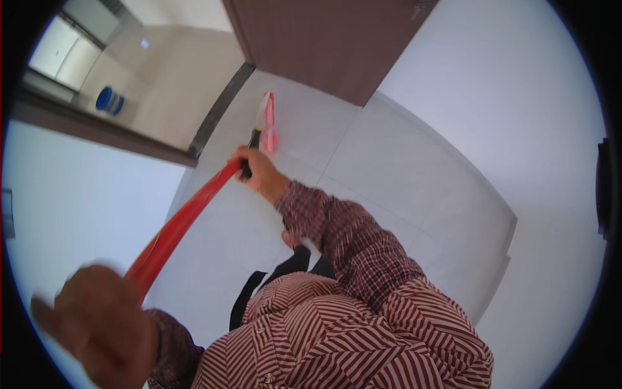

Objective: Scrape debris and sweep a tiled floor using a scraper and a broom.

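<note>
A long-handled floor-cleaning tool, which looks like a mop, slants from the lower left towards the doorway. My left hand (pixel 99 321), large and blurred near the camera, is closed around the upper end of its red handle (pixel 184 214), its thumb sticking out. Further down, my right hand (pixel 257 167) wraps the black grip section (pixel 253 141) of the pole. The pink and white head (pixel 269 119) rests on the pale tile floor (pixel 340 165), just inside a dark threshold strip (pixel 221 107). Motion blurs the head, so its exact type cannot be told.
A brown door (pixel 330 44) stands open at the top. Past the threshold, a blue bucket (pixel 110 101) sits on a beige floor (pixel 165 82). White walls (pixel 486 87) rise on both sides. My foot (pixel 290 239) is on the tiles below my right forearm.
</note>
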`<control>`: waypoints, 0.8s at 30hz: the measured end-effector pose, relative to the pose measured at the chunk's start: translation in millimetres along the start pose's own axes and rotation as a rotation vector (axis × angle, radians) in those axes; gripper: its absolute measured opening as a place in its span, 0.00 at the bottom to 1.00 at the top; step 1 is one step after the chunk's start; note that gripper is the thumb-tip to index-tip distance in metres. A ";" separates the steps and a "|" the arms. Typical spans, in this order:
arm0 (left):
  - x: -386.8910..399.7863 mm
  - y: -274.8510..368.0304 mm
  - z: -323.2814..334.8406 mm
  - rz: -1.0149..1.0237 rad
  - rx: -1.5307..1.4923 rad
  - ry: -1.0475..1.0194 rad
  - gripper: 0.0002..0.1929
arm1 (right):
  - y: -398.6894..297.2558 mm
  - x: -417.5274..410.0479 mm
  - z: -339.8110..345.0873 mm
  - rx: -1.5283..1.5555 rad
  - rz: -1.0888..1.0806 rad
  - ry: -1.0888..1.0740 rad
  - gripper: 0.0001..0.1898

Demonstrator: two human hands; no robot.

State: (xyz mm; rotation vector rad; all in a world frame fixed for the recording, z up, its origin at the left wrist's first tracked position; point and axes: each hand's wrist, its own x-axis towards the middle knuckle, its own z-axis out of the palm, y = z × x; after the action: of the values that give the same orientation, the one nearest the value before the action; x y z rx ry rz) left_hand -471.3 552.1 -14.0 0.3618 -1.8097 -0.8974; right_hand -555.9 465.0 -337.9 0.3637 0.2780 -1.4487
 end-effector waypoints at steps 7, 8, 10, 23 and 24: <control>0.7 -6.5 -104.7 -0.234 -0.167 0.044 0.19 | 26.4 -71.4 -27.8 -0.179 -0.085 0.311 0.06; -11.0 -17.9 -103.8 -0.412 -0.233 0.088 0.18 | 25.9 -73.4 -51.9 -0.222 -0.065 0.368 0.06; -51.6 -56.0 -91.9 -0.661 -0.394 0.109 0.15 | 15.1 -91.5 -108.5 -0.300 -0.070 0.551 0.05; -155.8 -140.3 7.6 -1.370 -0.442 -0.375 0.07 | -72.9 -160.5 -266.9 -0.379 -0.439 1.115 0.04; -156.4 -138.0 21.8 -1.347 -0.472 -0.384 0.07 | -80.9 -163.5 -272.5 -0.370 -0.459 1.105 0.04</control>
State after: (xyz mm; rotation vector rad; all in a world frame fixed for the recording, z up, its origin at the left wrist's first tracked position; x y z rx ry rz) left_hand -447.6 564.1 -222.0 1.2084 -1.4434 -2.3795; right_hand -644.4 717.4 -527.6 0.8076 1.5766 -1.4625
